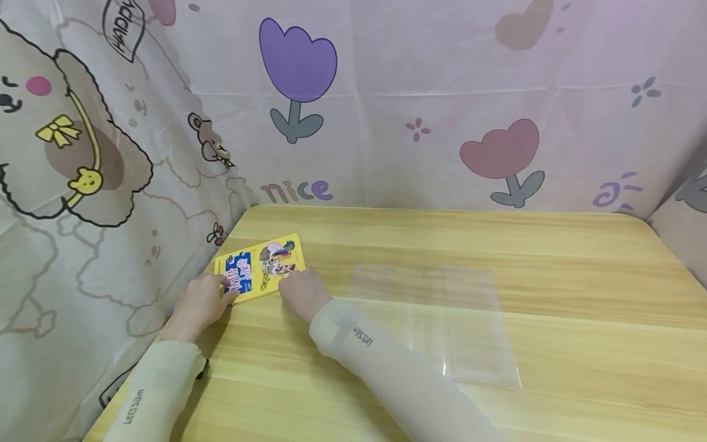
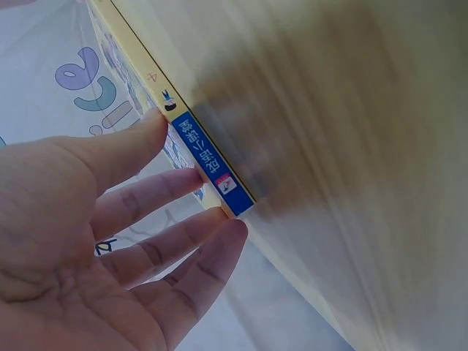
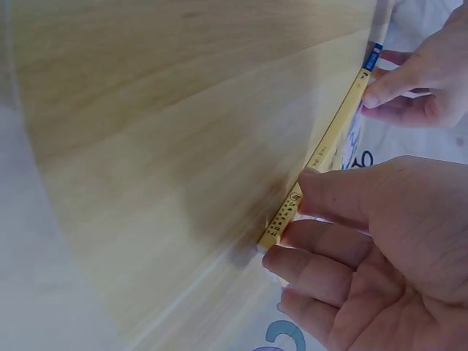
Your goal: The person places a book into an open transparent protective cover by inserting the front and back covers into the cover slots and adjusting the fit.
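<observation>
A thin yellow book (image 1: 259,265) with a blue title panel and cartoon figures on its cover lies flat at the table's far left, slightly turned. My left hand (image 1: 201,301) holds its left end. In the left wrist view, the thumb meets the blue-and-yellow spine (image 2: 197,157) while fingertips touch the cover and the corner. At the other end, my right hand (image 1: 305,293) grips the book near its lower right corner. The right wrist view shows that thumb against the spine and the fingers bent over the cover and end edge.
To the right of the right forearm, a clear plastic cover (image 1: 477,319) lies flat on the wooden table (image 1: 596,294); the forearm partly overlaps it. Printed cloth (image 1: 386,147) hangs along the back and left table edges.
</observation>
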`<state>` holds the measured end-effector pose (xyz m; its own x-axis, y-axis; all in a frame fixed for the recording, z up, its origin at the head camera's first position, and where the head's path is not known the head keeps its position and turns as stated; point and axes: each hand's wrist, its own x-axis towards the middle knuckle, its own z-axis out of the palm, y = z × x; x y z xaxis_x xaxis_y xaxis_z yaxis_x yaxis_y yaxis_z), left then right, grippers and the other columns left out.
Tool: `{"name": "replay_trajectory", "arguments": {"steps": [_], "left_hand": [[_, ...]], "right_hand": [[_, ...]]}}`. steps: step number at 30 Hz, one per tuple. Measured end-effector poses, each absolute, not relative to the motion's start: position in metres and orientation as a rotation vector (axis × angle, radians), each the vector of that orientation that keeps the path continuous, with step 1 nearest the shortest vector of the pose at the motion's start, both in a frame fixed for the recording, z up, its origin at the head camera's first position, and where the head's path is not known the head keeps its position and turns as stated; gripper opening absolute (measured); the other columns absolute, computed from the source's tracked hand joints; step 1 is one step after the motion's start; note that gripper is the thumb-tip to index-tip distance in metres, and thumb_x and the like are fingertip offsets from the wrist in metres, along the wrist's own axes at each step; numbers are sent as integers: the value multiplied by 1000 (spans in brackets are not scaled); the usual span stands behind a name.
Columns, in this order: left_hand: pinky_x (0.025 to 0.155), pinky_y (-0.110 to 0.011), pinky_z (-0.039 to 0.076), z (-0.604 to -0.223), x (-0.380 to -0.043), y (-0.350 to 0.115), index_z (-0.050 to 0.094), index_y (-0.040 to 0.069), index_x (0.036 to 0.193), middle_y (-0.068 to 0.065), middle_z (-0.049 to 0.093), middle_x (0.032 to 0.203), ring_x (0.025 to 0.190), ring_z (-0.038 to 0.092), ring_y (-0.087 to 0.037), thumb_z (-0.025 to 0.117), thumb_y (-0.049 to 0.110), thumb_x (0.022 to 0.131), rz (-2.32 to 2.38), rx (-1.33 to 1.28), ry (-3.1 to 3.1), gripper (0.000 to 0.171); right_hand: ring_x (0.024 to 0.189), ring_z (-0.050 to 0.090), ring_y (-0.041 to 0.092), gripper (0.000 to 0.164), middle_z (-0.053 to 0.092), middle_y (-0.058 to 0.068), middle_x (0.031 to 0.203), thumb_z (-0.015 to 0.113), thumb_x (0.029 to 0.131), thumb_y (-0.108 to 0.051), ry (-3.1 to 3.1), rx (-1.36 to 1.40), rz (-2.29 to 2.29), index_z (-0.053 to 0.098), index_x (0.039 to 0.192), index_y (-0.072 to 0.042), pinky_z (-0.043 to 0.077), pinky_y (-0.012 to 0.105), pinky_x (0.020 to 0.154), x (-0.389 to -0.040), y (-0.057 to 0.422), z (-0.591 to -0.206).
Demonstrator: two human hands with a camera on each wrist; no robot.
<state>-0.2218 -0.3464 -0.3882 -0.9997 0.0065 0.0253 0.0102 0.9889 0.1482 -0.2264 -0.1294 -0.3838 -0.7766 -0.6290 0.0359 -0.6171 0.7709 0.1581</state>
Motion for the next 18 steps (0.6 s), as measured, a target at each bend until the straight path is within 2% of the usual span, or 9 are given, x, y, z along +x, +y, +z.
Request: {"name": "replay_trajectory", "arguments": {"steps": [7, 18], "left_hand": [[74, -51, 45, -386, -223, -345, 66, -9, 112, -25, 61, 103, 80, 52, -32, 69, 23, 89, -230, -20, -3112, 39], [73, -53, 46, -389, -229, -345, 66, -8, 113, -26, 61, 104, 79, 54, -32, 68, 23, 90, -207, -17, -3123, 39]], "right_hand": [[73, 59, 7, 17, 68, -6, 91, 59, 97, -25, -2885, 1038, -232, 72, 106, -22, 51, 21, 70, -223, -131, -380], [75, 59, 9, 17, 68, -5, 94, 59, 97, -26, -2915, 1024, -272, 71, 108, -26, 53, 23, 63, -216, -133, -376]]}}
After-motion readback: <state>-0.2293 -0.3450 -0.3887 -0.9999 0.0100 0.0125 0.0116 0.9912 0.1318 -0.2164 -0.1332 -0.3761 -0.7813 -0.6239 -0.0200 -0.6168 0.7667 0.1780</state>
